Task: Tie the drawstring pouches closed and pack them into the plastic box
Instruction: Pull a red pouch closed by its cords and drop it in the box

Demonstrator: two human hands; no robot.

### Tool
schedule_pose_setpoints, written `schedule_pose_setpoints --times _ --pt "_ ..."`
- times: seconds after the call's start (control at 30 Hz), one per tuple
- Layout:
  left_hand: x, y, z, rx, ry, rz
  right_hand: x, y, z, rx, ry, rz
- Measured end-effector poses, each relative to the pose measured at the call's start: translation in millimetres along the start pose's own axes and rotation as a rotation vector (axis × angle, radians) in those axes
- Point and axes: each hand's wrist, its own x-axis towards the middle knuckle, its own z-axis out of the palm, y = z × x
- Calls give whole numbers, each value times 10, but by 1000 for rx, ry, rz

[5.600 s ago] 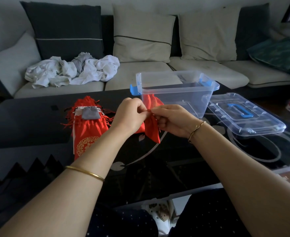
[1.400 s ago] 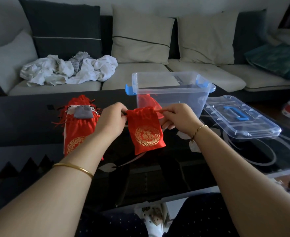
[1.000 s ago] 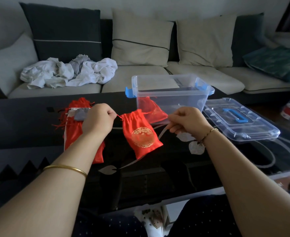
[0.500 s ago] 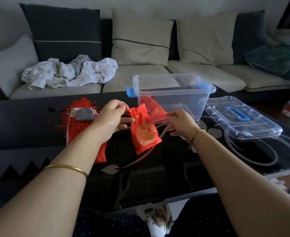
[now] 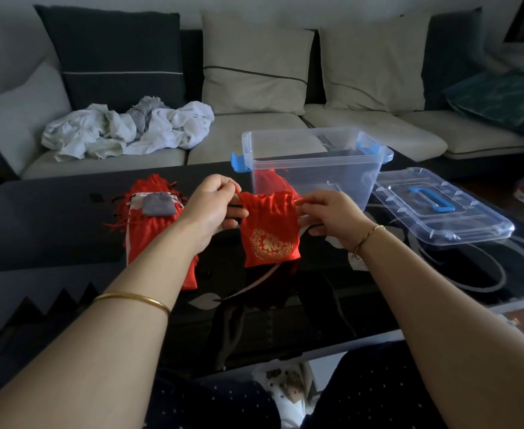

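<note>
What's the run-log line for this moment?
left hand: pinches drawstring, left end | right hand: pinches right end | red pouch: held between, mouth gathered | plastic box: open, another pouch inside | lid: on table

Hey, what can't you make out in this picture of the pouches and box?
1. Head view: whether the red pouch is knotted; the left hand and right hand cover its cords.
2. Head view: how many pouches the pile holds; they overlap, and the left forearm covers part.
3. Head view: whether the packed pouch in the plastic box is tied; the red pouch covers part.

red pouch (image 5: 270, 230) w/ gold emblem
</note>
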Motion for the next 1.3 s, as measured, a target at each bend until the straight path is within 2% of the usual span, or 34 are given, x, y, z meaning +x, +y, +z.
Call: schedule_pose_setpoints --times 0.23,0.47,0.57,0.63,0.73,0.87,0.97,1.03,1.1,1.2,1.3 --pt "11 0 -28 -3 25 -6 -18 15 -91 -40 -18 -61" --pt "9 -2 -43 14 48 -5 6 25 -83 -68 92 -60" --pt "13 -17 -63 134 82 72 15 35 -76 -196 183 -81" --pt "15 -40 -104 253 143 139 6 30 -83 -181 229 -82" --pt "15 -73 -186 336 206 171 0 3 -102 72 249 23" --pt "5 -84 -209 365 195 98 37 -16 -99 544 142 244" --pt "42 -70 -173 186 159 -107 88 -18 -68 767 71 367" --pt "50 -1 -171 -137 165 -307 126 -17 -97 968 113 391" --pt "48 59 -215 -454 186 -433 148 -7 -168 1122 196 397" --pt "32 98 -216 -671 185 -449 154 18 -214 1178 294 403" --pt "23 148 -141 -723 248 -358 169 15 -173 1130 377 332"
